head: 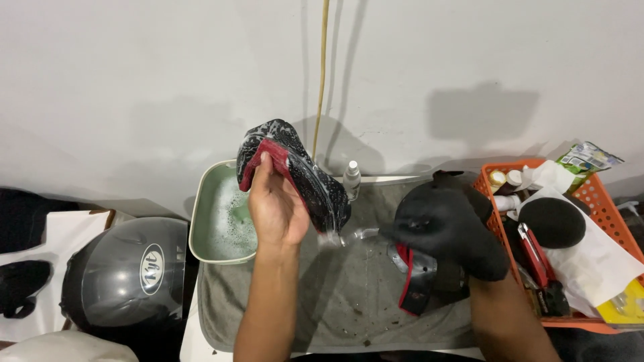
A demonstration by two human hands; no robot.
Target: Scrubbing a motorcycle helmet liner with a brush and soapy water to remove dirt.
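Soapy black-red pad (295,171) clenched in left hand (275,208) grip, over basin (201,221) rim | right hand (456,231) mitt-covered, grip unclear, beside crate (493,214) edge

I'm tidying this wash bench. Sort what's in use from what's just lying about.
In use:
- left hand holding up a soapy black and red pad
- right hand inside a black mitt
- green basin of suds
- grey towel

Lying about:
- grey helmet
- orange basket of bottles and papers
- small spray bottle
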